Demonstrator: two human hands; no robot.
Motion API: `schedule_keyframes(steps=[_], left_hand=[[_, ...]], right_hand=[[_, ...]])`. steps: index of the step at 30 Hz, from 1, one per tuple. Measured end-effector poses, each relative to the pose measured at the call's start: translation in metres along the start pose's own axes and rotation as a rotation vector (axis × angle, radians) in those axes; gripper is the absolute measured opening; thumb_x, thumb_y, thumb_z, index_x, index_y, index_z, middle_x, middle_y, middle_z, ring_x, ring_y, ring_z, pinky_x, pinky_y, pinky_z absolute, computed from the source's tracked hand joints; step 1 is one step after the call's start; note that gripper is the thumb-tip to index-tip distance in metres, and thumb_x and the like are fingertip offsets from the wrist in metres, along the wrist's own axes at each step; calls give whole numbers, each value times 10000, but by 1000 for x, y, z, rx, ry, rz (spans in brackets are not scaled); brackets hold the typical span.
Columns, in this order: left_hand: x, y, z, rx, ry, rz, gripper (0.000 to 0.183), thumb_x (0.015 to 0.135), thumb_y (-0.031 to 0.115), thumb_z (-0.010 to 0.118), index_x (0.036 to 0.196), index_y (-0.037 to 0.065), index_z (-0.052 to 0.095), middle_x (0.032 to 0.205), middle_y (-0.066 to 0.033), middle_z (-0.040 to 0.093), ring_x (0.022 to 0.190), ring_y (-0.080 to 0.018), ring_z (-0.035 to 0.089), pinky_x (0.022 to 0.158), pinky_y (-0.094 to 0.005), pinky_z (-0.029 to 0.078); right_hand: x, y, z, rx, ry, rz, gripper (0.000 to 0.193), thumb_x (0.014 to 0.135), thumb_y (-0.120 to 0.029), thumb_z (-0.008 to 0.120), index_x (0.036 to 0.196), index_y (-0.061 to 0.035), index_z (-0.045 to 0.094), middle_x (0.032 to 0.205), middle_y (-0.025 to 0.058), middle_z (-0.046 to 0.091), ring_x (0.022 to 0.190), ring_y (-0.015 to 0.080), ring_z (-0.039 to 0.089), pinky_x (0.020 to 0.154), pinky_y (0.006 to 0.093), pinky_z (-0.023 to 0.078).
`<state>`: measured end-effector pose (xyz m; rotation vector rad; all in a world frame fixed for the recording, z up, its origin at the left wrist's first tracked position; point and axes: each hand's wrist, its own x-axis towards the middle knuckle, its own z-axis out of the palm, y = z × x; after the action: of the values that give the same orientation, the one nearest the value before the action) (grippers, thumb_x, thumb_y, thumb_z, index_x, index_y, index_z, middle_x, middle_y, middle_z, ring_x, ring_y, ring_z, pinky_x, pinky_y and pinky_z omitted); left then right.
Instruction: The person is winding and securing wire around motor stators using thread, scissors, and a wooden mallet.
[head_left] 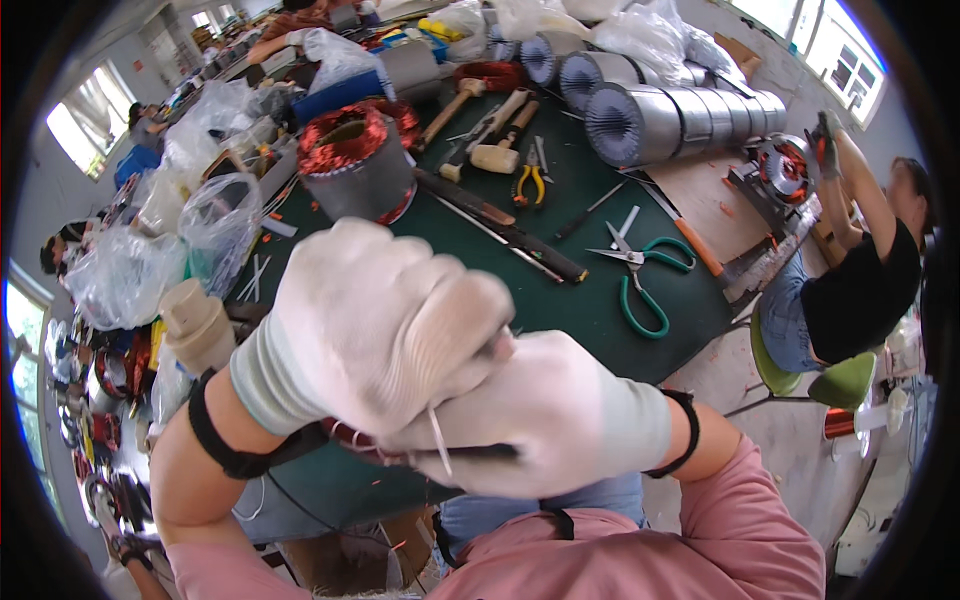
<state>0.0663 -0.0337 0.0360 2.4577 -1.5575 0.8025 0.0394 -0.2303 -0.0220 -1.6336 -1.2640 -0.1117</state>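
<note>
My left hand (pixel 375 320) and my right hand (pixel 545 415), both in white knit gloves, meet above the table's near edge. The left is closed in a fist, its fingers against the back of the right, and what it grips is hidden. My right hand is curled too, thumb side toward me, with its contents covered by the gloves. A thin white strip (pixel 441 443), a cord or tie, sticks out between them. Just below the left wrist shows part of a dark red wire bundle (pixel 358 438) with white loops around it. The fingertips are slightly blurred.
On the green table (pixel 600 300) lie green-handled scissors (pixel 636 262), yellow-handled pliers (pixel 529 185), mallets (pixel 497 155) and an orange-handled tool (pixel 700 247). A copper-wound stator (pixel 355 170) stands far left, grey cylindrical cores (pixel 680 120) far right. Plastic bags (pixel 125 275) crowd the left; a co-worker (pixel 860 270) sits right.
</note>
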Motion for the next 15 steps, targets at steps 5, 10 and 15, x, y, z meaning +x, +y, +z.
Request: schedule_keyframes(steps=[5,10,15], left_hand=[[-22,-2,-3,157,61,-21,210,790,234,707,950,106,657,757,-9,582,588,-199,563,531,-324,428],[-85,-109,-45,529,259,-781,353,1084,314,473,1175,-8,586,814,-179,640,688,-332,638,719,-446,527],[-139,-235,-62,675,251,-835,461,1096,410,408,1239,17,602,907,-227,688,769,-284,699,751,-431,534]], right_hand=[[-12,10,-13,1036,-154,412,204,990,-138,616,1145,-58,722,1183,78,666,939,167,650,801,264,504],[-40,32,-49,646,382,388,260,966,-169,584,1044,35,724,1238,268,666,884,226,710,779,316,562],[-68,52,-28,-221,139,228,217,837,-69,711,1051,-79,744,879,115,679,806,297,654,723,378,531]])
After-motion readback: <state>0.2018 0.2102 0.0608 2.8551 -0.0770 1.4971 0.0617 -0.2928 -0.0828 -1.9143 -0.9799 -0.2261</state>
